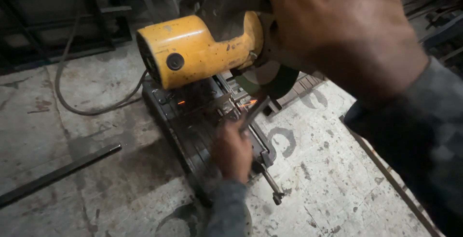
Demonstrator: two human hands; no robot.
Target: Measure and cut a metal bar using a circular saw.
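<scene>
A chop saw with a yellow motor housing (197, 49) stands on the concrete floor, and its dark blade (272, 79) is lowered onto the black base (185, 126). My right hand (337, 29), close to the camera and blurred, grips the saw's handle from above. On the base, my left hand (232, 150) holds a thin metal piece (254, 113) that reaches up under the blade. Small orange sparks (248, 103) show where the blade meets the piece.
The saw's vise screw (270, 184) sticks out toward me from the base. A power cable (72, 87) loops over the floor at the left. A long black bar (58, 174) lies at the lower left, a metal strip (395, 184) at the right, and dark frames (58, 20) stand behind.
</scene>
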